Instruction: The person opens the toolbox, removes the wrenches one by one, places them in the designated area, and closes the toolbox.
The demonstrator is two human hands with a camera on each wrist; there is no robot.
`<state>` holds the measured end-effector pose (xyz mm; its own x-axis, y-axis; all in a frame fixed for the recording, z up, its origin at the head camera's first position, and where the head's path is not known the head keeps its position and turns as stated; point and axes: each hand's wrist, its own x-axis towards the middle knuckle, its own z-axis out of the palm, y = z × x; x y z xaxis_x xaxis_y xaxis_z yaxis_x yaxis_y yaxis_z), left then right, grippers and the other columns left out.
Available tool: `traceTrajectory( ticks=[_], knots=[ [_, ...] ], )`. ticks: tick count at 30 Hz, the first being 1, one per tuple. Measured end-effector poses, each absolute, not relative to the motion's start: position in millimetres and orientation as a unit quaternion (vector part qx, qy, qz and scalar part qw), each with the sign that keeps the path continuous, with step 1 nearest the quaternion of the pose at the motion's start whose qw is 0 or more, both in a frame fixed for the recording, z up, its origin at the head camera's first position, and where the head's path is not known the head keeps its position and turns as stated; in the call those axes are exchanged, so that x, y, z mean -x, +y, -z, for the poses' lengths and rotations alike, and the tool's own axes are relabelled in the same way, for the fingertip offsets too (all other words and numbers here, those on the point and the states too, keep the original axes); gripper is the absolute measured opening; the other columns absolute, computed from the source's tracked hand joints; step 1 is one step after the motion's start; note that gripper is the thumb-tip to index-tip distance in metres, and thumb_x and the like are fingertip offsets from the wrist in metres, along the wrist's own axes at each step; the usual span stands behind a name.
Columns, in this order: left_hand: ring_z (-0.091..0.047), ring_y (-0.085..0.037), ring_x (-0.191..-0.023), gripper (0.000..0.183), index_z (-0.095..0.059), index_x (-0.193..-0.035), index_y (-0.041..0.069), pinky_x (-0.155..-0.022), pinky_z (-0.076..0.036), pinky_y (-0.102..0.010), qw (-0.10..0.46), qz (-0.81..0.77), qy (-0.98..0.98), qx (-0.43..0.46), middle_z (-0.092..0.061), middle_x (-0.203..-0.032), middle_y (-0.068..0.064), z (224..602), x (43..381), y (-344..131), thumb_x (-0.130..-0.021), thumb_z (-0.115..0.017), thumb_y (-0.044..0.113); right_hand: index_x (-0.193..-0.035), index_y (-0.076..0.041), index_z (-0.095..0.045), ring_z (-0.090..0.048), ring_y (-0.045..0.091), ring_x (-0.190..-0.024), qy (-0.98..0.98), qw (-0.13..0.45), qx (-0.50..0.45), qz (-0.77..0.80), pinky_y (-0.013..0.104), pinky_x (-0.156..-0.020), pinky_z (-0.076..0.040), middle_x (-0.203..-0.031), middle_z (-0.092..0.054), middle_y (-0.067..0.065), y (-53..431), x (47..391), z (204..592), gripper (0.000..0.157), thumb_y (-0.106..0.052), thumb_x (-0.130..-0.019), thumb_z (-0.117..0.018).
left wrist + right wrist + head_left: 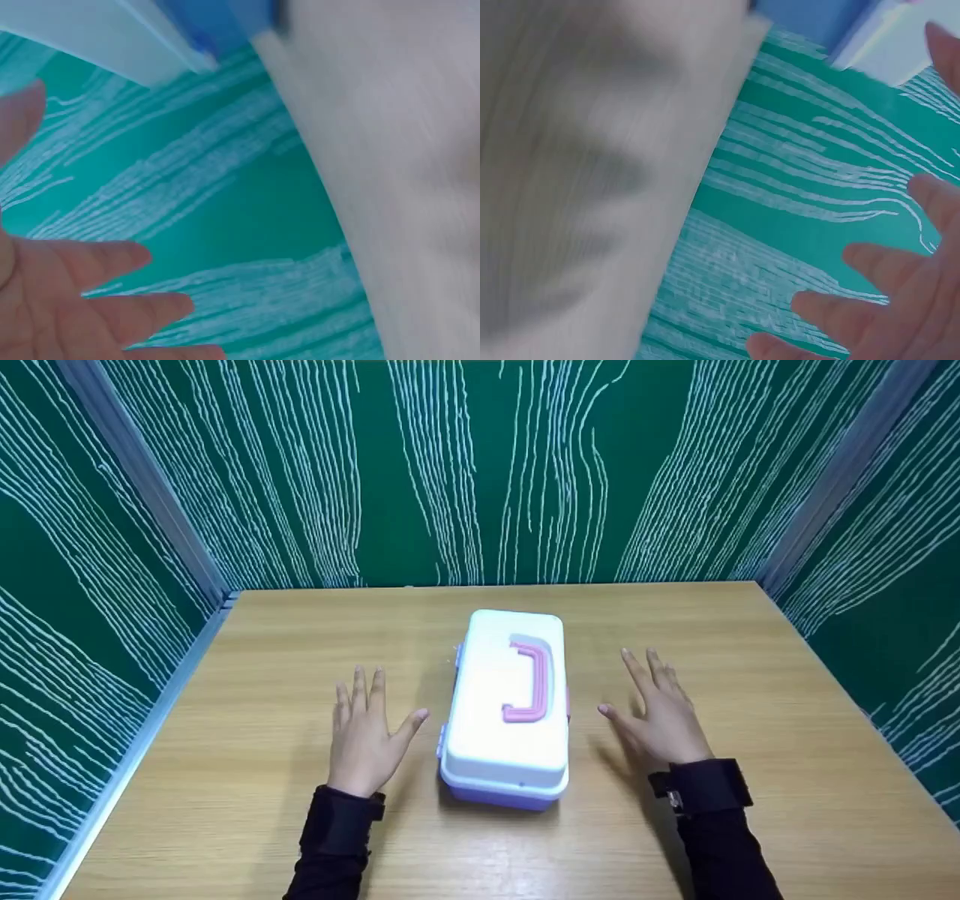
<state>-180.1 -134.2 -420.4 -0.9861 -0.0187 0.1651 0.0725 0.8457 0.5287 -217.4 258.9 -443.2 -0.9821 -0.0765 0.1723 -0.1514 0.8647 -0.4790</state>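
Observation:
A white lidded storage box point(499, 690) with a lilac base stands on the table in the head view, its lid down. The pink carrying handle point(538, 682) lies folded in a recess of the lid. To the left of the box my left hand point(367, 750) is held over the table, fingers straight and thumb spread toward the box. My right hand point(664, 720) hovers on the other side, fingers spread, thumb pointing at the box. Neither hand touches it. In both wrist views part of the box point(105, 37) shows at the top, beyond spread fingers.
The wooden table point(225, 780) carries the box near its middle. Green walls point(502, 472) with wavy white lines enclose it at the back and sides. Metal posts point(150, 472) stand at the back corners. Dark bands point(709, 787) wrap both wrists.

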Motion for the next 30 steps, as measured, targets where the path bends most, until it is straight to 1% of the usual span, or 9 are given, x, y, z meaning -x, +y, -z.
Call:
traceTrajectory(
  ticks=[3, 7, 12, 14, 20, 22, 25, 27, 30],
  knots=[
    [-0.003, -0.046, -0.149, 0.09, -0.021, -0.155, 0.005, -0.121, -0.008, -0.06, 0.095, 0.32, -0.942, 0.039, -0.009, -0.163, -0.022, 415, 177, -124, -0.092, -0.053, 0.061, -0.158, -0.026, -0.014, -0.009, 0.053, -0.146, -0.945, 0.075, -0.07, -0.309, 0.076, -0.108, -0.015, -0.163, -0.005, 0.022, 254, 218, 443, 0.09, -0.053, -0.088, -0.065],
    [-0.01, -0.041, -0.15, 0.092, -0.025, -0.155, 0.008, -0.12, -0.013, -0.059, 0.114, 0.326, -0.935, 0.084, -0.016, -0.163, -0.019, 409, 172, -106, -0.089, -0.056, 0.063, -0.158, -0.018, -0.018, -0.018, 0.048, -0.147, -0.915, 0.063, -0.083, -0.39, 0.068, -0.113, -0.022, -0.163, -0.013, 0.022, 245, 220, 445, 0.086, -0.046, -0.091, -0.065],
    [-0.022, -0.037, -0.149, 0.093, -0.029, -0.153, 0.007, -0.119, -0.022, -0.056, 0.146, 0.269, -0.936, 0.171, -0.027, -0.16, -0.018, 405, 170, -82, -0.086, -0.059, 0.064, -0.155, -0.009, -0.024, -0.031, 0.046, -0.142, -0.857, 0.02, -0.098, -0.506, 0.058, -0.113, -0.033, -0.159, -0.024, 0.023, 231, 221, 448, 0.078, -0.034, -0.094, -0.065],
    [-0.027, -0.037, -0.147, 0.093, -0.031, -0.152, 0.006, -0.119, -0.025, -0.054, 0.158, 0.237, -0.936, 0.206, -0.031, -0.158, -0.019, 404, 169, -74, -0.086, -0.058, 0.065, -0.154, -0.007, -0.026, -0.035, 0.047, -0.14, -0.839, 0.004, -0.096, -0.536, 0.056, -0.113, -0.034, -0.157, -0.029, 0.024, 227, 222, 449, 0.075, -0.031, -0.094, -0.065],
    [-0.037, -0.035, -0.142, 0.093, -0.036, -0.15, 0.006, -0.117, -0.031, -0.049, 0.163, 0.16, -0.933, 0.277, -0.037, -0.154, -0.019, 402, 165, -51, -0.085, -0.053, 0.071, -0.15, -0.002, -0.034, -0.047, 0.043, -0.132, -0.819, -0.024, -0.071, -0.569, 0.05, -0.111, -0.04, -0.149, -0.041, 0.027, 216, 227, 458, 0.066, -0.027, -0.096, -0.061],
    [-0.04, -0.033, -0.14, 0.093, -0.039, -0.148, 0.005, -0.117, -0.033, -0.045, 0.171, 0.143, -0.93, 0.294, -0.042, -0.152, -0.018, 402, 163, -44, -0.085, -0.054, 0.071, -0.15, -0.001, -0.034, -0.051, 0.041, -0.129, -0.811, -0.036, -0.064, -0.581, 0.044, -0.107, -0.045, -0.147, -0.043, 0.027, 213, 228, 461, 0.062, -0.025, -0.098, -0.059],
    [-0.045, -0.03, -0.136, 0.093, -0.045, -0.144, 0.004, -0.116, -0.035, -0.041, 0.193, 0.119, -0.922, 0.314, -0.048, -0.146, -0.016, 405, 161, -34, -0.082, -0.057, 0.072, -0.149, 0.001, -0.034, -0.058, 0.03, -0.122, -0.781, -0.065, -0.062, -0.618, 0.032, -0.099, -0.051, -0.145, -0.044, 0.028, 209, 229, 465, 0.059, -0.019, -0.099, -0.056],
    [-0.048, -0.028, -0.133, 0.092, -0.048, -0.141, 0.005, -0.115, -0.037, -0.04, 0.208, 0.106, -0.917, 0.325, -0.052, -0.142, -0.014, 409, 161, -29, -0.079, -0.06, 0.073, -0.149, 0.004, -0.032, -0.061, 0.021, -0.115, -0.751, -0.089, -0.059, -0.651, 0.026, -0.094, -0.053, -0.146, -0.043, 0.029, 207, 230, 467, 0.058, -0.014, -0.099, -0.054],
    [-0.049, -0.028, -0.131, 0.091, -0.052, -0.139, 0.009, -0.113, -0.038, -0.04, 0.224, 0.08, -0.914, 0.329, -0.055, -0.139, -0.011, 413, 159, -23, -0.077, -0.061, 0.074, -0.149, 0.006, -0.031, -0.064, 0.01, -0.104, -0.714, -0.122, -0.047, -0.688, 0.025, -0.092, -0.054, -0.14, -0.05, 0.025, 206, 230, 468, 0.058, -0.013, -0.099, -0.052]
  ],
)
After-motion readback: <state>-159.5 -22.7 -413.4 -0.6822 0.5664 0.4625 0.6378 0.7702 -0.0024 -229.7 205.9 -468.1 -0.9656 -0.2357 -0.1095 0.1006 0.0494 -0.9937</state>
